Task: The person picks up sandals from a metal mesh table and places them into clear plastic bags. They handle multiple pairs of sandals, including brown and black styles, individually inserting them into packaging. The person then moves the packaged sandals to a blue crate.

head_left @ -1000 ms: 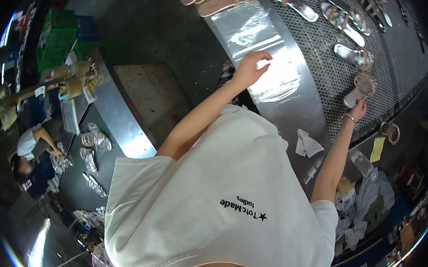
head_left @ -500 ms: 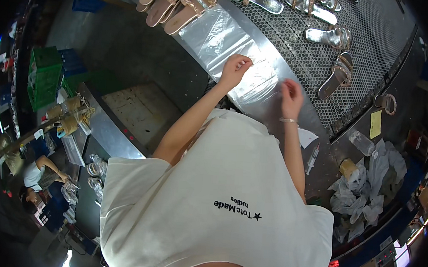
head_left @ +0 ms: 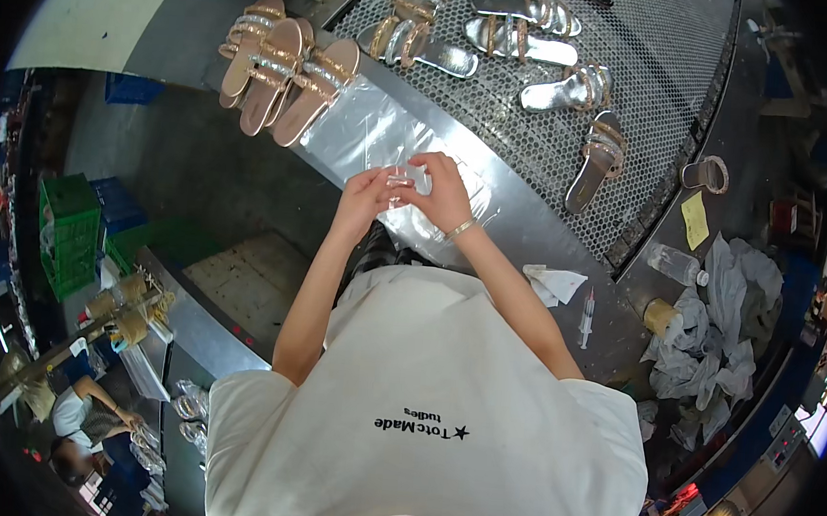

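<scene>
Clear plastic film lies flat along the metal edge of the bench in front of me. My left hand and my right hand have come together over its near part. Fingers of both hands are pinched, with a shiny, clear bit of the film between them. Whether this is a bag's mouth or a single sheet, I cannot tell. Just left of the film stand several strappy slide sandals with tan insoles and glittery gold and silver straps, leaning against each other.
Several silver and dark sandals rest on the perforated conveyor. At the right are a yellow note, a plastic bottle, a syringe, white paper and crumpled plastic. Another person works at far left.
My right hand has moved left to meet my left hand, which has shifted left and nearer. Both now pinch the film. The whole view has turned a little.
</scene>
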A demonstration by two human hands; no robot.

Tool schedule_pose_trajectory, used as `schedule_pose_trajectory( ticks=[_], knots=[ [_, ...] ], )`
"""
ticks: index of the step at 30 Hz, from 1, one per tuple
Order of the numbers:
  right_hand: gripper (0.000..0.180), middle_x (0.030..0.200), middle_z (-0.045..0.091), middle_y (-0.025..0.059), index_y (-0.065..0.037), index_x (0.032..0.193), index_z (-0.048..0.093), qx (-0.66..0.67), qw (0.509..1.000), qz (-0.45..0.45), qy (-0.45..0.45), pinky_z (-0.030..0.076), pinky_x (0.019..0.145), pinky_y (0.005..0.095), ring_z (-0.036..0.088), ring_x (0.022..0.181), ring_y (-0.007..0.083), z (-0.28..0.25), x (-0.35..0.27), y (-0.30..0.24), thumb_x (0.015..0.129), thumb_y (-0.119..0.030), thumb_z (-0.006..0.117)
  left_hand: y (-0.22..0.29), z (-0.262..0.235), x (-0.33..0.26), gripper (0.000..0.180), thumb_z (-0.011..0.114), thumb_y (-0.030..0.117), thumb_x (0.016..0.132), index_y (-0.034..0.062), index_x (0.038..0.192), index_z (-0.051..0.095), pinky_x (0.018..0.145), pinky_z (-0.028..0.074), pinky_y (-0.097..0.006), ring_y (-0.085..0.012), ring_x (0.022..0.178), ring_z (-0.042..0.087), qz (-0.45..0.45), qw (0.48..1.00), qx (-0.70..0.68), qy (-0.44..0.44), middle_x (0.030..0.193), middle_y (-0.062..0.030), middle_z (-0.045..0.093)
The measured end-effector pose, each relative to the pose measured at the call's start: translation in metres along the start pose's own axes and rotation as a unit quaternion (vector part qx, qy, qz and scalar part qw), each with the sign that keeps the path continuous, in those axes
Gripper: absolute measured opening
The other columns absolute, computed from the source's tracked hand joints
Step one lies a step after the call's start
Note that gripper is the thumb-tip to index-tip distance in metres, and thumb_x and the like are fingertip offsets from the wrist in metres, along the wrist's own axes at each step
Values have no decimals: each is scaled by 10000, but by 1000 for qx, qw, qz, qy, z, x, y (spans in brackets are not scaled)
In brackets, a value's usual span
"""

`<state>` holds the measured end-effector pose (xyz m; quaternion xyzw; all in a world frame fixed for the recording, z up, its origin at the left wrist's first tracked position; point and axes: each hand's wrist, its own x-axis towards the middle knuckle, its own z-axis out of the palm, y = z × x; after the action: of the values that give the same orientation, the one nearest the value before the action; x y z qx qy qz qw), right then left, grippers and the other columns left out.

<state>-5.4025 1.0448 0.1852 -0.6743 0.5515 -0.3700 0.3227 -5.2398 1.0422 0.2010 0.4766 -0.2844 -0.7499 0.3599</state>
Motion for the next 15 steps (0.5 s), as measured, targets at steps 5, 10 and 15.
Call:
schedule_pose_trajectory(
  ticks=[5,10,15],
  knots=[
    [328,721,564,47,-43,792,571,70,994,69,-55,434,575,272,506,617,157,-4,0,-16,644,-259,768,-5,1,6,160,497,123,889,-26,873,554,612,514,-271,-172,745,621,26,993,69,87,880,-143,626],
    [244,643,609,70,-4,738,615,185,965,176,-65,442,535,251,548,554,126,-9,14,-4,683,-206,740,-3,9,14,167,525,153,882,49,752,502,563,472,-232,-112,626,557,36,974,-173,140,711,-21,555],
    [177,633,626,65,-11,733,644,157,960,209,-96,452,542,243,562,560,102,-29,40,55,707,-172,711,41,21,9,271,417,209,920,120,665,396,474,282,-226,-80,483,320,-10,850,-526,0,560,32,328]
  ],
)
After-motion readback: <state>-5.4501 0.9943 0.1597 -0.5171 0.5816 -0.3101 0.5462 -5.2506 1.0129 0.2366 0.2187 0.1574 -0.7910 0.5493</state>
